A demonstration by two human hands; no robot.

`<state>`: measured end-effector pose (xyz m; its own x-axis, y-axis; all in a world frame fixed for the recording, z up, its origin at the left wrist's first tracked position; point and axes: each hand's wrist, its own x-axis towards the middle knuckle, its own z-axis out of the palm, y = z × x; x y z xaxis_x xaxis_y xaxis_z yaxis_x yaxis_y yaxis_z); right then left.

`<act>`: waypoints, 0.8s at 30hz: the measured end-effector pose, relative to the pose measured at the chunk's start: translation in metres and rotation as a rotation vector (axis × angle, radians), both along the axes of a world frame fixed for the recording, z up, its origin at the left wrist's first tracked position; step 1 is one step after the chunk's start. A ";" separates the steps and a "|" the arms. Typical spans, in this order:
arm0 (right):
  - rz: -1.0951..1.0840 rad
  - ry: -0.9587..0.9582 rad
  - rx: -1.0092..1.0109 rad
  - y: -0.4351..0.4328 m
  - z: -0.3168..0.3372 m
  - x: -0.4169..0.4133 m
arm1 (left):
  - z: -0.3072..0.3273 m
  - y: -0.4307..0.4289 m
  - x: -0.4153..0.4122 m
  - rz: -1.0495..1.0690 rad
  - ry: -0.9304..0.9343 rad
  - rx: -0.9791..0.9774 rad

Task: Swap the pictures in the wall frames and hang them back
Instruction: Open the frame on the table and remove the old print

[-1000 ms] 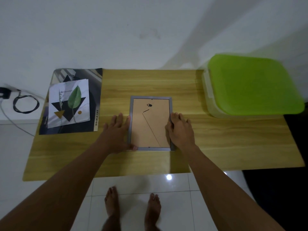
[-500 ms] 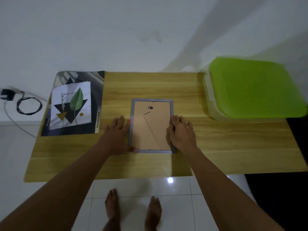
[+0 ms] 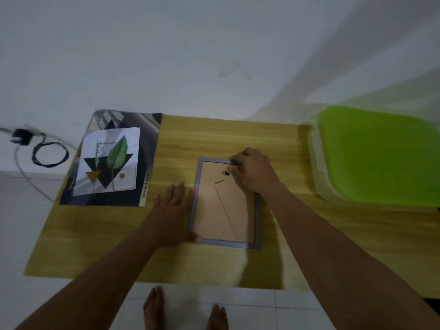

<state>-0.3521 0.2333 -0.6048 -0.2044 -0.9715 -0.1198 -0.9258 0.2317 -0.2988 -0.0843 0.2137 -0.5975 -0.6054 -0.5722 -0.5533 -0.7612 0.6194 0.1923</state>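
A grey frame (image 3: pixel 225 203) lay face down at the centre of a wooden table (image 3: pixel 238 136), its brown backing board (image 3: pixel 221 210) up, as a person worked on it with both bare hands. The left hand (image 3: pixel 175 215) lay flat and spread on the table at the frame's 9 o'clock side, fingers apart, the thumb tip touching the frame's near-left corner; it gripped nothing. The right hand (image 3: pixel 253 173) was at the frame's 1 o'clock corner, its fingers curled together and bunched over the top edge of the backing, apparently at a thin dark tab (image 3: pixel 235 164) there; whether the fingertips had actually pinched the tab could not be told. Just below that hand, a small black hanger (image 3: pixel 225 173) sat on the backing, and a thin stand line ran diagonally down the board.

At the table's 10 o'clock end, well apart from the frame, lay a dark print (image 3: pixel 112 160) with a white leaf picture (image 3: pixel 110 160) resting on top of it, a green leaf over black and gold triangles. At 3 o'clock a box (image 3: pixel 316 167) with a bright green lid (image 3: pixel 378 156) stood on the table's right end, near the frame but not touching it. Beyond the table's left edge, a black plug and coiled cable (image 3: pixel 47 151) lay on a white ledge by the wall (image 3: pixel 190 55). The person's bare feet (image 3: pixel 154 310) showed on the white tile floor at 6 o'clock.
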 end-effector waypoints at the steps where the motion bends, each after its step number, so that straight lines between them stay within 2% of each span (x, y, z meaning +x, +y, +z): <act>1: 0.003 -0.016 -0.018 -0.004 -0.002 -0.001 | -0.001 0.000 0.000 -0.003 -0.003 -0.002; 12: 0.024 -0.050 -0.173 -0.010 -0.011 0.001 | -0.003 0.000 0.002 0.008 0.015 0.005; 24: -0.031 -0.085 -0.129 -0.015 -0.002 0.003 | -0.004 0.001 0.001 0.013 0.017 -0.010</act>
